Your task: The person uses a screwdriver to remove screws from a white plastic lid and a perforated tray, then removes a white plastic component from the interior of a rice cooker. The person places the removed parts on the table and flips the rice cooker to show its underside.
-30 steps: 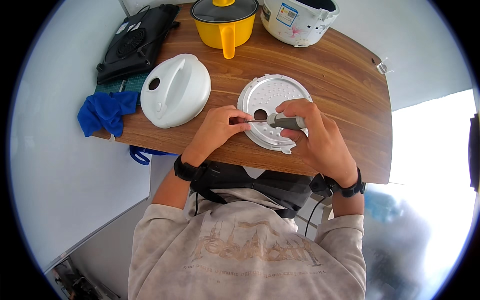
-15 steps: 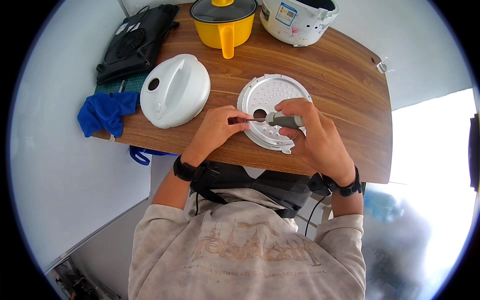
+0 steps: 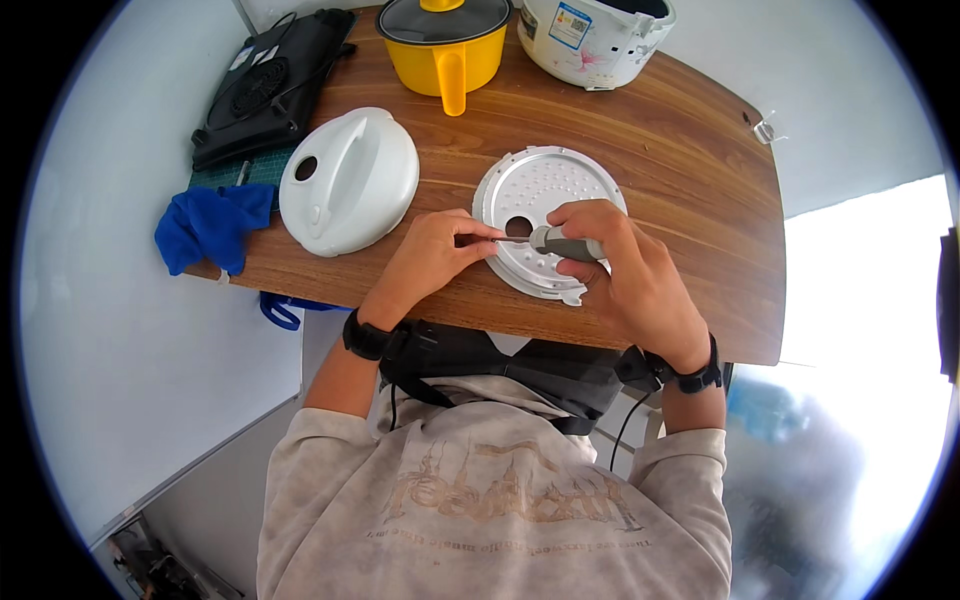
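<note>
Now your right hand (image 3: 625,265) is wrapped shut around the grey screwdriver (image 3: 562,243), and your left hand (image 3: 432,255) pinches its thin metal tip at the round metal inner lid plate (image 3: 530,190), which lies flat on the wooden table (image 3: 690,170). Yellow pot (image 3: 440,40) is lidded, contents hidden; white cooker lid (image 3: 348,180) sits left, blue cloth (image 3: 212,225) at the edge.

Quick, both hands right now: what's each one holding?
Left hand: fingers pinched shut on the tip of the screwdriver shaft.
Right hand: closed around the grey screwdriver handle, over the round metal plate.
</note>
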### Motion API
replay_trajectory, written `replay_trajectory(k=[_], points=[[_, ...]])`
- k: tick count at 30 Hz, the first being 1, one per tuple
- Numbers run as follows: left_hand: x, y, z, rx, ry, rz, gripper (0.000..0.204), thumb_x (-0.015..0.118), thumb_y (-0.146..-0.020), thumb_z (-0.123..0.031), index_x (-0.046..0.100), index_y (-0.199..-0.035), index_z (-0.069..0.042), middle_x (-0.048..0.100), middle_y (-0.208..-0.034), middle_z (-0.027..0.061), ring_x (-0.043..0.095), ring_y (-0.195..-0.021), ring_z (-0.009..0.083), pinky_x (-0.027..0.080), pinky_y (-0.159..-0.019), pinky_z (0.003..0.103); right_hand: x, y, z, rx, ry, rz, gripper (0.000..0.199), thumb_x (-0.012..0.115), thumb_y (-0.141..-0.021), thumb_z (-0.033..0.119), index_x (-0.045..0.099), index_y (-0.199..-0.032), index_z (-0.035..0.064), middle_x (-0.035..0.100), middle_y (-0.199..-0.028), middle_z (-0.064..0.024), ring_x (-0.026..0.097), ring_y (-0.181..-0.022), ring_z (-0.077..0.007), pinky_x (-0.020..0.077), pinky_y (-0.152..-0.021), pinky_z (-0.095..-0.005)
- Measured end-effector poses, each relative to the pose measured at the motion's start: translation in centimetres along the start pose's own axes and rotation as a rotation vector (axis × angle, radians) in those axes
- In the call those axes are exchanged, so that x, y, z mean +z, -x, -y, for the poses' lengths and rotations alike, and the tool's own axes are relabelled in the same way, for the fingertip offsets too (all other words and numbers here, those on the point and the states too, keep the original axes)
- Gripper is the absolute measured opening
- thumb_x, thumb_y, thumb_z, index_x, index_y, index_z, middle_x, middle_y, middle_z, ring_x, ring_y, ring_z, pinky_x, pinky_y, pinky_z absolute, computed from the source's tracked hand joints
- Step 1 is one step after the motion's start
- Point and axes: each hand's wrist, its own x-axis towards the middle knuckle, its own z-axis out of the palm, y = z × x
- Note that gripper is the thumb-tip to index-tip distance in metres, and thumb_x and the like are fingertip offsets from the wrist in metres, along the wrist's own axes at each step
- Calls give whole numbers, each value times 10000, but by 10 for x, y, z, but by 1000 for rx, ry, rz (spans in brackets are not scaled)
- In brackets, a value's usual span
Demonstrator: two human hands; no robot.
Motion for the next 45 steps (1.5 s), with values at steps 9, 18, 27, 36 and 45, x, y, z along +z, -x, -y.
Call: replay_trajectory(k=[9, 18, 27, 36, 45], points=[[0, 2, -2, -10, 25, -1, 196, 740, -915, -178, 797, -1077, -84, 720, -969, 83, 662, -838, 196, 537, -790, 273, 1, 3, 7, 8, 15, 26, 409, 717, -778, -134, 502, -1087, 28, 665, -1135, -139, 686, -963, -366, 580, -777, -407], [-2, 1, -3, 20, -34, 10, 193, 701, -958, -189, 791, -1099, -94, 721, -969, 93, 658, -849, 211, 528, -786, 289, -4, 11, 8, -18, 43, -69, 379, 736, -808, -73, 528, -1110, 24, 649, -1141, -138, 673, -932, -359, 572, -720, -386], [0, 1, 8, 69, 27, -8, 198, 688, -964, -178, 778, -1120, -96, 690, -911, 103, 639, -813, 240, 495, -725, 331, -2, 15, 2, -11, 11, -120, 388, 710, -803, -119, 527, -1122, 6, 650, -1121, -151, 673, -941, -370, 574, -741, -396], [0, 0, 7, 63, 45, 2, 196, 696, -950, -137, 775, -1127, -111, 672, -882, 103, 623, -789, 241, 488, -719, 341, -1, 8, 0, 8, 54, -116, 361, 727, -836, -51, 524, -1129, 9, 648, -1087, -140, 665, -883, -398, 565, -696, -406], [-1, 0, 4, 33, 58, 11, 211, 712, -937, -131, 773, -1139, -123, 679, -895, 102, 618, -783, 242, 487, -715, 338, 3, 2, -2, 46, 104, -143, 371, 771, -857, 48, 529, -1137, 20, 655, -1067, -138, 668, -822, -381, 564, -667, -393]])
